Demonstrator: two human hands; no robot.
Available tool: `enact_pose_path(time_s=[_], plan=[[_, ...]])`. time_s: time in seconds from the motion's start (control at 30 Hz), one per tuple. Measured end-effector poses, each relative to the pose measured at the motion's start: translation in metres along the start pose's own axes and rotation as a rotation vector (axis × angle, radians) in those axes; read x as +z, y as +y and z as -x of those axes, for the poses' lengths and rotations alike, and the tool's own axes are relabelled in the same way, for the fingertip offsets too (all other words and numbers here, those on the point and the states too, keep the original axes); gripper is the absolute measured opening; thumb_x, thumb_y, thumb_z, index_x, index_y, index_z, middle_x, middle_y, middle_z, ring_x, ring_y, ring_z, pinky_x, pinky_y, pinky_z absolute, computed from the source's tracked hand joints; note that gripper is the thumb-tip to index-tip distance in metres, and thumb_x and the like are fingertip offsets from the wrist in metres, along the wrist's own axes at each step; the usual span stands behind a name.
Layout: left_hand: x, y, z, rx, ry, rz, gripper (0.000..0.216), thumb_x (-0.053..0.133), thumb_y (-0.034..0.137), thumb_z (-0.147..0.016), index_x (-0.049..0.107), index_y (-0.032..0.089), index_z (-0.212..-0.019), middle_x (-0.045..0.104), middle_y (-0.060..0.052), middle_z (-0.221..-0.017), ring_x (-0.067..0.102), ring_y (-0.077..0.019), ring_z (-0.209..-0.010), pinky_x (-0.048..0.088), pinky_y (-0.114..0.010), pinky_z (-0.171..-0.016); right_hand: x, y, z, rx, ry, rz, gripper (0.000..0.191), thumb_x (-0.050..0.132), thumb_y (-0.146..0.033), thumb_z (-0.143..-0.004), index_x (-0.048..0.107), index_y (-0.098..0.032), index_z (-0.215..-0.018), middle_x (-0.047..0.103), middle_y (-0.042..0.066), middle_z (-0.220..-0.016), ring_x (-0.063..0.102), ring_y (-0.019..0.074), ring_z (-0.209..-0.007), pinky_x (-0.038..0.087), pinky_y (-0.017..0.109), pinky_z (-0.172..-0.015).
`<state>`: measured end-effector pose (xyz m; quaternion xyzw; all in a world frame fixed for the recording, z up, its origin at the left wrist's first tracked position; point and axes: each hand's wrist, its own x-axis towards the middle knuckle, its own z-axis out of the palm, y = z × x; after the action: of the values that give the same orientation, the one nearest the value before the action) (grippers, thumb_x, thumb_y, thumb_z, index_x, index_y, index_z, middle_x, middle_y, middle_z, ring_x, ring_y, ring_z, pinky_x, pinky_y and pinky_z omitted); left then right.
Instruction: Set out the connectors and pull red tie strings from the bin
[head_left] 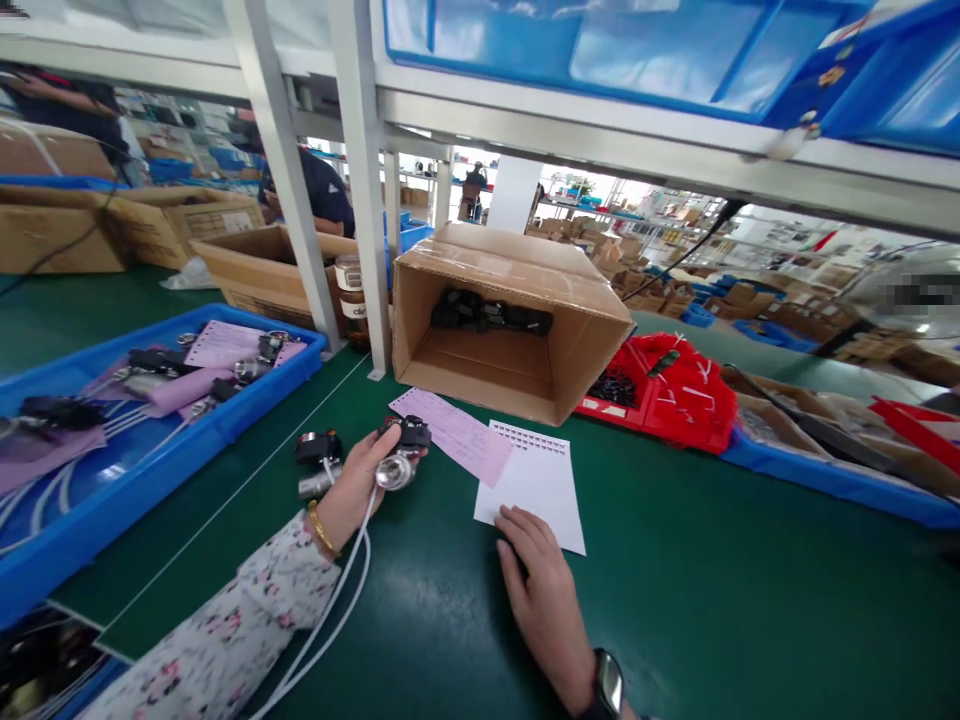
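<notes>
My left hand (361,484) is closed around a black and silver metal part with a white cable (395,471), its round shiny end facing me. The cable runs down past my floral sleeve. A similar black and silver part (318,462) lies on the green table just beyond that wrist. My right hand (536,580) rests open, its fingertips on the lower edge of a white sheet (551,500) that carries rows of small dark marks. Overlapping this sheet is a pink handwritten slip (454,435) with a perforated edge.
At the left a blue tray (172,455) holds cabled parts and pink slips. An open cardboard box (480,375) lies on its side behind the papers, black parts inside. Red bins (686,400) stand to its right. A metal shelf post (361,200) rises beside the box; people work farther back.
</notes>
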<state>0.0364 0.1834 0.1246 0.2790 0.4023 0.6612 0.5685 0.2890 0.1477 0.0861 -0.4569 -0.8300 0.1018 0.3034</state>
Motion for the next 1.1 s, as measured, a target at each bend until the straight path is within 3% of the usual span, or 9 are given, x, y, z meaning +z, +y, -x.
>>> enact_pose_path(time_s=[0.13, 0.27, 0.37, 0.47, 0.7, 0.8, 0.9, 1.0, 1.1], plan=[[0.011, 0.008, 0.016, 0.071, 0.012, 0.020, 0.045, 0.074, 0.035, -0.066, 0.053, 0.009, -0.096, 0.061, -0.011, -0.093, 0.060, -0.0170, -0.075, 0.047, -0.025, -0.066, 0.001, -0.025, -0.004, 0.064, -0.019, -0.224, 0.027, 0.040, -0.030, -0.088, 0.054, -0.024, -0.110, 0.054, 0.003, -0.117, 0.046, 0.0154, -0.111, 0.039, 0.035, -0.098], [0.018, 0.007, 0.030, 0.193, 0.059, -0.149, 0.049, 0.072, 0.035, -0.066, 0.048, 0.011, -0.101, 0.059, -0.009, -0.099, 0.058, -0.0170, -0.082, 0.046, -0.026, -0.070, 0.008, -0.054, -0.011, 0.271, -0.095, -0.567, 0.039, 0.041, -0.041, -0.087, 0.044, -0.024, -0.122, 0.054, 0.006, -0.117, 0.052, 0.0173, -0.103, 0.042, 0.038, -0.094], [0.022, 0.002, 0.053, 0.285, -0.042, -0.411, 0.044, 0.067, 0.030, -0.070, 0.046, 0.014, -0.105, 0.058, -0.006, -0.097, 0.056, -0.0177, -0.089, 0.044, -0.028, -0.078, 0.020, -0.070, -0.012, 0.370, -0.157, -0.980, 0.056, 0.036, -0.047, -0.087, 0.022, -0.024, -0.136, 0.044, 0.009, -0.129, 0.052, 0.0186, -0.106, 0.046, 0.039, -0.090], [0.023, -0.005, 0.079, 0.382, -0.154, -0.824, 0.049, 0.068, 0.024, -0.067, 0.046, 0.021, -0.111, 0.058, -0.001, -0.100, 0.054, -0.0179, -0.092, 0.041, -0.030, -0.083, 0.028, -0.072, -0.012, 0.404, -0.152, -1.110, 0.059, 0.039, -0.048, -0.086, 0.022, -0.022, -0.136, 0.034, 0.008, -0.139, 0.038, 0.0198, -0.124, 0.035, 0.039, -0.102], [-0.002, -0.018, 0.076, 0.396, -0.059, -1.334, 0.050, 0.065, 0.036, -0.071, 0.045, 0.021, -0.113, 0.058, -0.004, -0.098, 0.054, -0.0237, -0.089, 0.041, -0.038, -0.080, 0.007, -0.015, -0.021, 0.246, 0.075, -0.288, 0.047, 0.035, -0.045, -0.087, 0.047, -0.016, -0.123, 0.045, 0.011, -0.129, 0.037, 0.0227, -0.121, 0.026, 0.046, -0.106], [-0.008, -0.014, 0.062, 0.324, -0.142, -1.404, 0.054, 0.062, 0.041, -0.073, 0.043, 0.019, -0.118, 0.058, -0.006, -0.100, 0.054, -0.0251, -0.090, 0.042, -0.040, -0.082, 0.003, 0.007, -0.018, 0.114, -0.046, 0.067, 0.048, 0.034, -0.042, -0.088, 0.045, -0.015, -0.127, 0.041, 0.011, -0.133, 0.033, 0.0255, -0.125, 0.029, 0.047, -0.104], [-0.009, -0.003, 0.048, 0.375, -0.279, -1.415, 0.061, 0.047, 0.048, -0.083, 0.031, 0.015, -0.132, 0.047, -0.011, -0.124, 0.043, -0.0237, -0.114, 0.034, -0.039, -0.098, 0.004, 0.012, -0.007, 0.068, -0.177, 0.331, 0.050, 0.036, -0.041, -0.087, 0.039, -0.019, -0.132, 0.032, 0.010, -0.140, 0.029, 0.0297, -0.127, 0.031, 0.051, -0.102], [-0.009, 0.004, 0.019, 0.513, -0.332, -1.504, 0.061, 0.026, 0.049, -0.090, 0.022, 0.012, -0.138, 0.023, -0.010, -0.143, 0.015, -0.0211, -0.131, 0.016, -0.040, -0.108, 0.002, 0.005, 0.008, 0.054, -0.205, 0.442, 0.051, 0.038, -0.040, -0.087, 0.034, -0.022, -0.134, 0.028, 0.008, -0.142, 0.031, 0.0300, -0.127, 0.033, 0.051, -0.100], [-0.009, -0.004, -0.022, 0.452, -0.458, -1.646, 0.058, 0.020, 0.050, -0.091, 0.027, 0.017, -0.138, 0.018, -0.006, -0.145, 0.006, -0.0247, -0.133, 0.013, -0.049, -0.106, -0.008, -0.001, 0.024, 0.046, -0.212, 0.459, 0.051, 0.039, -0.037, -0.087, 0.031, -0.025, -0.136, 0.027, 0.006, -0.142, 0.031, 0.0293, -0.127, 0.035, 0.050, -0.100]])
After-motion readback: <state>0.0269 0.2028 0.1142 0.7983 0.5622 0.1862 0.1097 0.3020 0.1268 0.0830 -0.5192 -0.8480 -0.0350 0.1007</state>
